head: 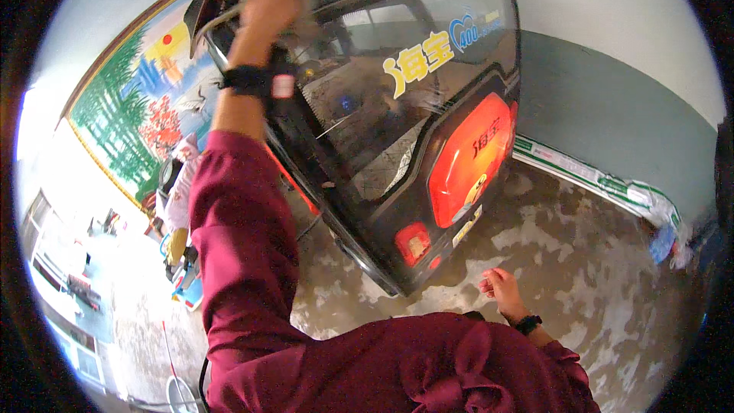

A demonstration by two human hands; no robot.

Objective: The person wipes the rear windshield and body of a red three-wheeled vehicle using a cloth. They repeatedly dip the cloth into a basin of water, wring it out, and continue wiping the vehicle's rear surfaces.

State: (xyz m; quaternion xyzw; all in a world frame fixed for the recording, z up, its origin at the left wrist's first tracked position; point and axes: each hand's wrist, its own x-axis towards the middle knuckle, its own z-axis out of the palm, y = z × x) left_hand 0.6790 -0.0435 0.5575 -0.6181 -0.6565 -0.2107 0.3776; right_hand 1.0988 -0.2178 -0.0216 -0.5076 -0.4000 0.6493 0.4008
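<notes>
My left hand (pixel 272 4), blurred, is raised against the upper edge of a small enclosed dark vehicle (pixel 355 212), beside its tinted window (pixel 367 86). A pale grey blur surrounds the fingers; whether they hold something cannot be told. That wrist wears a black band with a pale patch. My right hand (pixel 500 288) hangs low on the right, over the wet-looking floor, apart from the vehicle; its fingers are loosely curled and nothing shows in them. A dark watch or band is on that wrist. A red-orange panel (pixel 473 160) and a red lamp (pixel 413 244) are on the vehicle's body.
A long plastic-wrapped bundle (pixel 596 180) lies along the grey-green wall base at right. On the left are a large landscape picture (pixel 155 80), a pile of mixed items (pixel 183 229) and a white bucket (pixel 180 394) with a thin red stick. The floor (pixel 550 246) is patchy.
</notes>
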